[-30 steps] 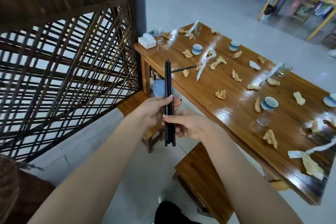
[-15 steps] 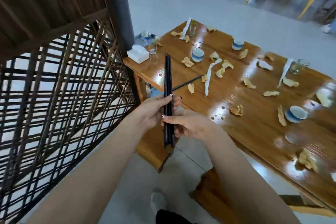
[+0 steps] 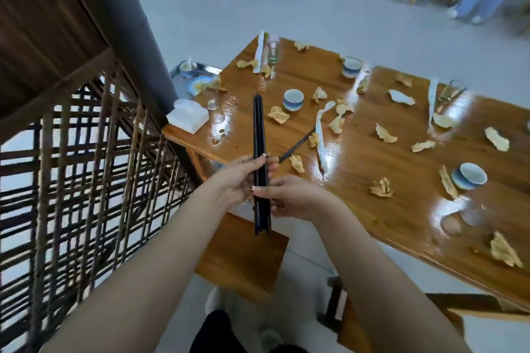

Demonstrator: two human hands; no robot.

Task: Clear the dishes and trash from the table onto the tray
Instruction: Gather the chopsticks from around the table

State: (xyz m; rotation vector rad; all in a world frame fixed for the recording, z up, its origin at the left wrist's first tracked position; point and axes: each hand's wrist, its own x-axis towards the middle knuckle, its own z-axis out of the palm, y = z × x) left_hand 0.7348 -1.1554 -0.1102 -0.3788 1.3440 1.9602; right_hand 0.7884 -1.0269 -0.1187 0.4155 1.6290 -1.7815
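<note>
Chopsticks (image 3: 259, 126), a black bundle, stand upright at mid-frame, held by both hands. The left hand (image 3: 241, 178) wraps thumb and fingers around the middle of the bundle, and the right hand (image 3: 289, 198) pinches it just below. The bundle hangs beside the near left corner of the wooden table (image 3: 372, 209), above a stool (image 3: 243, 261). One loose chopstick (image 3: 296, 146) lies on the table just right of the hands. Blue-and-white cups (image 3: 293, 100), drinking glasses (image 3: 273, 51), white paper wrappers (image 3: 321, 129) and yellowish crumpled scraps (image 3: 278, 115) are scattered across the tabletop. A white tissue box (image 3: 187, 117) sits on the left corner. The metal tray (image 3: 210, 68), at the table's upper left, holds a cup with a spoon (image 3: 188, 69) and a plate (image 3: 198, 86). A wooden lattice screen (image 3: 71, 180) fills the left of the frame.
</note>
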